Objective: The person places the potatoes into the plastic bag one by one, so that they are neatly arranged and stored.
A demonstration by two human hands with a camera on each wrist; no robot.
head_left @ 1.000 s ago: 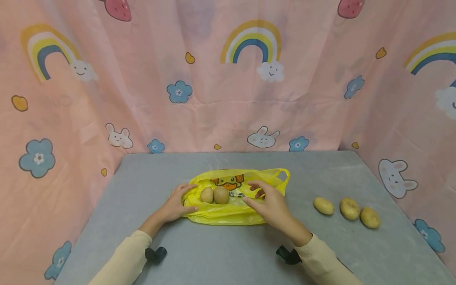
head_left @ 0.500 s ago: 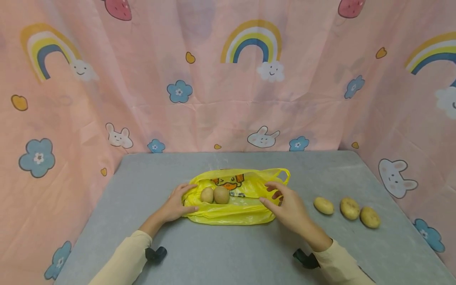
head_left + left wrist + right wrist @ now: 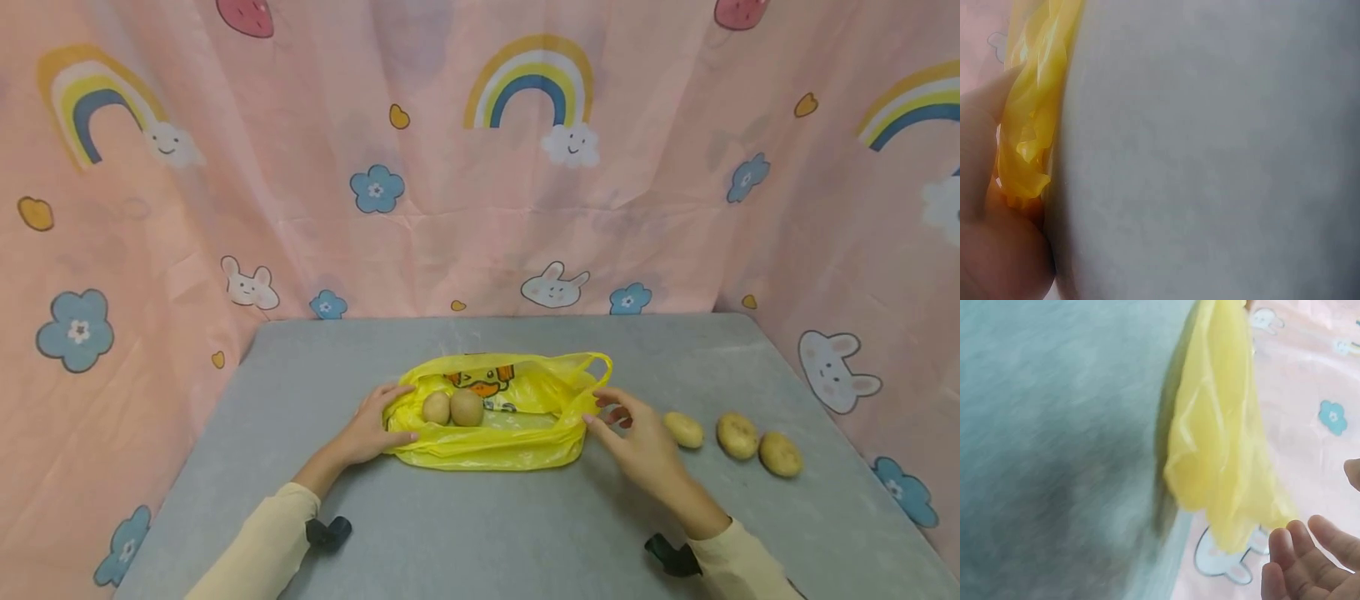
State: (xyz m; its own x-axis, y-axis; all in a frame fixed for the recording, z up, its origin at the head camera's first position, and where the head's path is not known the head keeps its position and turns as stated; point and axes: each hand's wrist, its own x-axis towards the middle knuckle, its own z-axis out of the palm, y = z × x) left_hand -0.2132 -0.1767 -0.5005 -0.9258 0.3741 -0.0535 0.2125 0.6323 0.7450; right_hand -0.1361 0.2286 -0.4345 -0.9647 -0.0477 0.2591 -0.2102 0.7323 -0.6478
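A yellow plastic bag [image 3: 487, 454] with a printed duck face lies on its side on the table, its mouth spread wide. Inside, towards the left, sit two potatoes [image 3: 467, 408]. My left hand [image 3: 372, 427] holds the bag's left end, thumb at the front and fingers at the back; crumpled yellow film shows beside the hand [image 3: 997, 256] in the left wrist view. At the bag's right end, near the handle loop, my right hand [image 3: 648, 446] has thumb and fingers apart. In the right wrist view its fingertips [image 3: 1282, 540] are close to the film; contact is unclear.
Three potatoes lie on the grey table [image 3: 525, 533] to the right: one potato [image 3: 684, 430] just beyond my right hand, then a middle potato [image 3: 737, 436] and an outer potato [image 3: 781, 455]. A pink patterned curtain [image 3: 480, 233] stands behind and along both sides.
My right hand has moved rightwards from over the bag's mouth to its right end. The left hand, the bag and the potatoes have stayed in place.
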